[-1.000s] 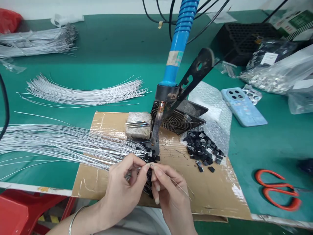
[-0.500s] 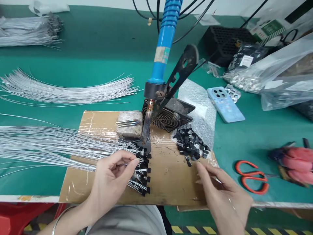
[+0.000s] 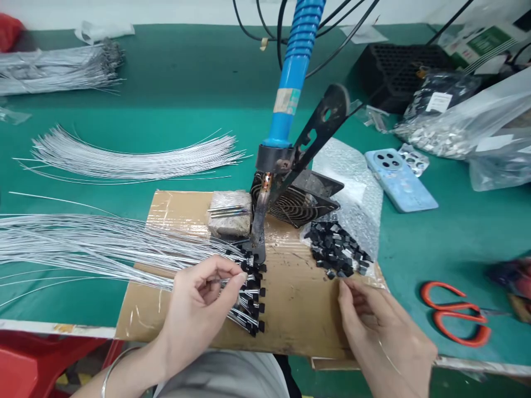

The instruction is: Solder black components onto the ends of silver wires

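Observation:
My left hand [image 3: 207, 301] pinches a thin wire between thumb and forefinger, above the capped ends of a bundle of grey-white wires [image 3: 103, 240]. Small black caps [image 3: 260, 307] sit on these wire ends, lined up on the cardboard [image 3: 302, 315]. To the right, my right hand [image 3: 384, 329] has thumb and forefinger together just below a pile of small black pieces [image 3: 338, 249]. Whatever lies between those fingertips is too small or hidden to make out. The blue-handled soldering iron [image 3: 290, 83] is clamped tip down just behind the wire ends.
Behind the cardboard stands a small black fan [image 3: 294, 204], beside a wrapped block [image 3: 229, 215] with metal rods on top. Another wire bundle [image 3: 145, 163] lies further back. Rightward are a blue phone [image 3: 401, 179], red-handled scissors [image 3: 456, 315] and plastic bags [image 3: 440, 132].
My right hand's fingers have drawn together beside the black pieces. My left hand keeps its pinch near the wire ends. The whole view has shifted, so things appear further right.

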`<move>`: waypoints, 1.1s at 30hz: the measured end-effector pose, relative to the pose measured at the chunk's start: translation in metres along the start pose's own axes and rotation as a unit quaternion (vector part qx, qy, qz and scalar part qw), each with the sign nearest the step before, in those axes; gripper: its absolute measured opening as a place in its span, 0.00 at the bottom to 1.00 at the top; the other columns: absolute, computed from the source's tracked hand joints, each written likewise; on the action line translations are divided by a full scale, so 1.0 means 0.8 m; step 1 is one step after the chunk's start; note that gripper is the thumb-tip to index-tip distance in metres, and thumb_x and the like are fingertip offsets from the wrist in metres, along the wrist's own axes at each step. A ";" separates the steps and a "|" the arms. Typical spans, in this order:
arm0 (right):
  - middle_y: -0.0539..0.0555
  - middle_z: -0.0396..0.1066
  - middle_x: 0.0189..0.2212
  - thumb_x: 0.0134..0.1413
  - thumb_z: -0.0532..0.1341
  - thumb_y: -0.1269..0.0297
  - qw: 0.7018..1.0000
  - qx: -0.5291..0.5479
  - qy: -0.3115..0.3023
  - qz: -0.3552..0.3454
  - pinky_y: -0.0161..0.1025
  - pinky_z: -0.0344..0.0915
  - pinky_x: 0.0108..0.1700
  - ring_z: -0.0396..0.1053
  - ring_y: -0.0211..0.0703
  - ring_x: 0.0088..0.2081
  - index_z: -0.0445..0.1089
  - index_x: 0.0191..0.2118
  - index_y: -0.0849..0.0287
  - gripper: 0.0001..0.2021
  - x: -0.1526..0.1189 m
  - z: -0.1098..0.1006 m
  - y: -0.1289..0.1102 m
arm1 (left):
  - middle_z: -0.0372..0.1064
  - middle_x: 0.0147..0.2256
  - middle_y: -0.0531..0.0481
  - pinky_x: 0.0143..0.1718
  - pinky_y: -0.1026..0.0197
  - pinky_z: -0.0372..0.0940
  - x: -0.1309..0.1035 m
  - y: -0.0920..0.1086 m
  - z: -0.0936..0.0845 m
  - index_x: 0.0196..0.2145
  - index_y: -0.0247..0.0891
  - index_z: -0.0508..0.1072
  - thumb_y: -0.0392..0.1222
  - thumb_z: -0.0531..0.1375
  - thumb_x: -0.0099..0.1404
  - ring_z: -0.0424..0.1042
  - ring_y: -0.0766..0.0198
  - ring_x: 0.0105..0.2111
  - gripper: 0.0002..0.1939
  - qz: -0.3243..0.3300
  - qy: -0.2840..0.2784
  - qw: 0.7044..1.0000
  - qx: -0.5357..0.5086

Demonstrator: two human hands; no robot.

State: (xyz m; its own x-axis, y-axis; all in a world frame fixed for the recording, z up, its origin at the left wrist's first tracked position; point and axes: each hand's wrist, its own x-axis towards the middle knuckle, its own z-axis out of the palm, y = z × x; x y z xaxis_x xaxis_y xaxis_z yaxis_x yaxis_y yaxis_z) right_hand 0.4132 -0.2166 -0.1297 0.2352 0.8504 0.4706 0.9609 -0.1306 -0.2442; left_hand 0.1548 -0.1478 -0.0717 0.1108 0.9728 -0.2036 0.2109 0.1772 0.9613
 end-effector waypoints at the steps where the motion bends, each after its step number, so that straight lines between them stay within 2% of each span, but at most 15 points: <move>1: 0.54 0.80 0.29 0.74 0.57 0.54 1.000 -0.011 0.007 0.004 0.37 0.66 0.32 0.76 0.41 0.26 0.80 0.38 0.63 0.20 -0.001 0.002 0.001 | 0.75 0.26 0.52 0.21 0.68 0.53 0.000 0.002 0.000 0.32 0.39 0.81 0.39 0.65 0.66 0.60 0.70 0.21 0.06 0.002 0.001 1.000 0.001; 3: 0.54 0.81 0.28 0.73 0.58 0.52 0.999 -0.013 0.010 0.041 0.37 0.67 0.32 0.78 0.44 0.27 0.81 0.38 0.62 0.21 -0.006 0.007 0.003 | 0.75 0.25 0.51 0.21 0.67 0.53 0.000 0.007 0.000 0.31 0.38 0.81 0.39 0.65 0.66 0.60 0.70 0.21 0.06 0.004 -0.004 1.000 0.010; 5: 0.54 0.81 0.25 0.69 0.60 0.47 0.990 0.039 -0.001 0.135 0.39 0.68 0.31 0.79 0.46 0.26 0.82 0.38 0.60 0.21 -0.010 0.009 0.002 | 0.76 0.25 0.51 0.22 0.66 0.53 0.001 0.012 0.000 0.30 0.37 0.81 0.38 0.65 0.65 0.60 0.70 0.21 0.07 0.002 -0.009 1.000 0.023; 8: 0.54 0.80 0.24 0.57 0.69 0.41 0.933 0.185 -0.017 0.308 0.41 0.73 0.33 0.79 0.48 0.24 0.82 0.37 0.59 0.22 -0.013 0.006 -0.008 | 0.75 0.25 0.51 0.22 0.66 0.53 0.002 0.013 0.000 0.30 0.37 0.81 0.39 0.64 0.65 0.61 0.69 0.21 0.07 -0.004 -0.011 0.999 0.029; 10: 0.55 0.81 0.25 0.50 0.74 0.43 0.893 0.269 -0.009 0.361 0.41 0.75 0.34 0.78 0.48 0.24 0.82 0.36 0.59 0.21 -0.011 0.003 -0.020 | 0.74 0.24 0.51 0.22 0.65 0.53 0.002 0.011 0.000 0.31 0.37 0.81 0.40 0.64 0.66 0.61 0.69 0.21 0.08 -0.007 -0.011 1.000 0.027; 12: 0.54 0.81 0.25 0.47 0.76 0.48 0.872 0.319 0.003 0.371 0.40 0.76 0.34 0.78 0.46 0.24 0.82 0.35 0.59 0.19 -0.008 -0.001 -0.034 | 0.73 0.24 0.51 0.22 0.65 0.52 0.001 0.008 0.000 0.31 0.37 0.82 0.40 0.65 0.66 0.60 0.69 0.21 0.08 -0.013 -0.015 0.999 0.029; 14: 0.53 0.80 0.24 0.48 0.77 0.52 0.864 0.344 0.008 0.367 0.38 0.75 0.32 0.76 0.43 0.23 0.82 0.35 0.58 0.15 -0.005 -0.004 -0.047 | 0.72 0.24 0.51 0.22 0.65 0.52 0.001 0.005 0.000 0.31 0.37 0.82 0.40 0.65 0.66 0.60 0.68 0.21 0.08 -0.016 -0.015 0.999 0.034; 17: 0.51 0.80 0.25 0.51 0.76 0.57 0.859 0.373 -0.010 0.350 0.35 0.76 0.31 0.76 0.41 0.23 0.83 0.38 0.57 0.11 0.001 -0.007 -0.064 | 0.72 0.24 0.51 0.22 0.64 0.51 0.002 0.004 0.000 0.31 0.37 0.82 0.41 0.65 0.66 0.59 0.68 0.21 0.08 -0.013 -0.009 0.999 0.042; 20: 0.51 0.78 0.23 0.52 0.75 0.60 0.839 0.431 -0.041 0.330 0.33 0.74 0.29 0.74 0.40 0.23 0.84 0.34 0.55 0.06 0.007 -0.013 -0.086 | 0.72 0.23 0.51 0.21 0.64 0.50 0.003 0.007 -0.001 0.30 0.38 0.82 0.41 0.65 0.66 0.58 0.68 0.21 0.08 -0.014 -0.009 0.999 0.052; 27: 0.48 0.74 0.21 0.55 0.73 0.58 0.723 0.559 -0.173 0.368 0.32 0.69 0.26 0.70 0.36 0.22 0.84 0.31 0.52 0.05 0.019 -0.023 -0.141 | 0.73 0.23 0.50 0.22 0.64 0.52 0.003 0.013 -0.003 0.30 0.38 0.81 0.42 0.63 0.66 0.59 0.67 0.21 0.09 -0.024 -0.026 0.997 0.063; 29: 0.49 0.74 0.22 0.56 0.73 0.58 0.715 0.567 -0.188 0.363 0.32 0.69 0.26 0.70 0.36 0.22 0.84 0.32 0.53 0.06 0.020 -0.020 -0.143 | 0.72 0.24 0.50 0.22 0.65 0.52 0.003 0.013 -0.003 0.30 0.38 0.81 0.42 0.63 0.66 0.58 0.68 0.21 0.09 -0.023 -0.030 0.997 0.060; 33: 0.49 0.75 0.22 0.56 0.73 0.58 0.725 0.568 -0.179 0.346 0.32 0.71 0.24 0.71 0.38 0.21 0.84 0.33 0.54 0.06 0.020 -0.013 -0.137 | 0.70 0.24 0.51 0.22 0.64 0.50 0.004 0.012 -0.003 0.31 0.37 0.80 0.43 0.63 0.67 0.55 0.68 0.21 0.09 -0.026 -0.038 0.997 0.056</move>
State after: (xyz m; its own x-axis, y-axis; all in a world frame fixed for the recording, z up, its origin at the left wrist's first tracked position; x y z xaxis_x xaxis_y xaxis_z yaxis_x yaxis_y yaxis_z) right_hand 0.3133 -0.1942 -0.0865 0.3547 0.8860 -0.2986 -0.1578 -0.2581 -0.9532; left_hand 0.1548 -0.1423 -0.0627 0.1694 0.9475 -0.2712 0.3244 0.2062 0.9232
